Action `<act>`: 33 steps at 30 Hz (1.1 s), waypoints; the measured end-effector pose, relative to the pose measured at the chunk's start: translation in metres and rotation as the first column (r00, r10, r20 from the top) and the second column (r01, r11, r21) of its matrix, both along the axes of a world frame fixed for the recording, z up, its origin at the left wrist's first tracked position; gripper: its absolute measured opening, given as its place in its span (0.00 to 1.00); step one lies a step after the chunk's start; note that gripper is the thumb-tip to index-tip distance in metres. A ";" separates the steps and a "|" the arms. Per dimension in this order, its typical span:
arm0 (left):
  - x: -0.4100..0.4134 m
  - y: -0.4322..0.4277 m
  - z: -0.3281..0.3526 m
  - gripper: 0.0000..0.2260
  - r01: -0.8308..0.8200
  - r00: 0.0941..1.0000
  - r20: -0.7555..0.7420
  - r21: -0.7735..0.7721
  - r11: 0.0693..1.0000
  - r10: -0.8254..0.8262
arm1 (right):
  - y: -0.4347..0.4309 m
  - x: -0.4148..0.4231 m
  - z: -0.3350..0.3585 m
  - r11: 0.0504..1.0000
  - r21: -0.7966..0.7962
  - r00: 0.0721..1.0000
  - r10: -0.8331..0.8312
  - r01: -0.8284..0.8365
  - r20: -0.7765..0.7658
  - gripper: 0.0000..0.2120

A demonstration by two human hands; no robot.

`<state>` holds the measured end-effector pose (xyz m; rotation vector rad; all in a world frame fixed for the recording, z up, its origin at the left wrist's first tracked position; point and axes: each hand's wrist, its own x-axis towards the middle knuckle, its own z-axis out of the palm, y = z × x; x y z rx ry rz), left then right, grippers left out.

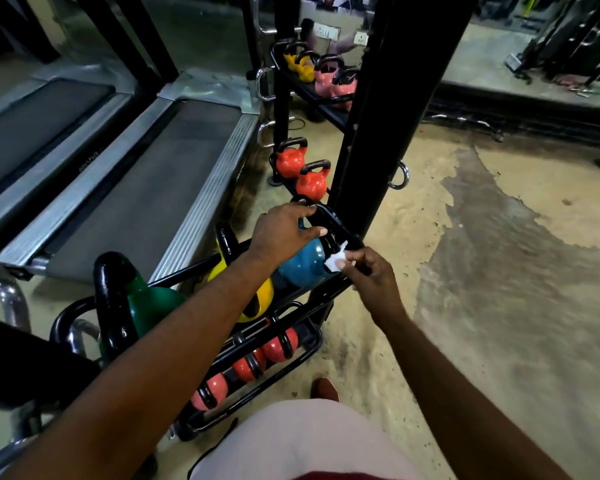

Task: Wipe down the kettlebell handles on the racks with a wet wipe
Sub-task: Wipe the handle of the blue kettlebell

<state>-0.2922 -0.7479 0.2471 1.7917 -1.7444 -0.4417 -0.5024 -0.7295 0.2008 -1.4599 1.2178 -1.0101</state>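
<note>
Right hand [369, 277] fingers pinch the wipe [335, 263] on the near leg of the blue kettlebell [302, 268] handle [331, 221], top rack [187, 270]. Left hand [283, 230], at 11 o'clock from it, grips the handle top. Suggest: wrap wipe fully round, rub upward.

No marking is fully legible.

- Near treadmill side rail [240, 171], above and left of the left hand [284, 230]: one short line of printed lettering, too blurred to read.
- Far treadmill side rail [89, 161], further left of that hand: lettering of the same kind, also unreadable.
- Green kettlebell handle [115, 306], below and left of the left hand: one small pale mark, possibly a digit; it cannot be determined.
</note>
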 end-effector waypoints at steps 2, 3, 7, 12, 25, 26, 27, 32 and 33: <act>-0.003 -0.001 0.001 0.26 -0.003 1.000 0.010 0.003 1.000 0.003 | 0.007 0.016 -0.007 0.971 -0.220 0.973 -0.137 0.094 -0.188 0.08; -0.004 -0.001 0.001 0.26 -0.005 1.000 0.018 0.005 1.000 0.005 | 0.008 0.026 -0.008 0.943 -0.320 0.922 -0.202 0.092 -0.330 0.09; -0.003 -0.001 0.002 0.27 -0.009 0.999 0.040 0.016 1.000 0.009 | 0.010 0.046 -0.018 0.858 -0.513 0.763 -0.337 0.009 -0.551 0.12; -0.001 0.001 0.002 0.27 -0.008 0.999 0.039 0.039 0.999 0.007 | 0.021 0.023 -0.027 0.930 -0.273 0.922 -0.312 0.247 -0.229 0.11; -0.043 0.060 -0.026 0.20 -0.098 0.878 -0.457 0.116 0.988 0.140 | 0.021 -0.003 -0.005 0.971 0.239 0.957 -0.049 -0.021 0.285 0.05; -0.047 0.076 -0.033 0.18 -0.083 0.851 -0.505 0.143 0.986 0.145 | 0.028 -0.006 -0.008 0.960 0.277 0.945 -0.050 -0.043 0.322 0.06; -0.050 0.091 -0.043 0.18 -0.060 0.819 -0.554 0.177 0.982 0.150 | 0.036 -0.008 -0.013 0.949 0.307 0.940 -0.043 -0.067 0.338 0.07; -0.058 0.170 -0.087 0.10 -0.087 0.701 -0.650 0.332 0.939 0.294 | 0.083 -0.010 -0.049 0.898 0.401 0.937 0.035 -0.183 0.348 0.07; -0.058 0.188 -0.096 0.10 -0.110 0.699 -0.629 0.377 0.920 0.341 | 0.093 -0.010 -0.058 0.879 0.428 0.937 0.055 -0.209 0.344 0.08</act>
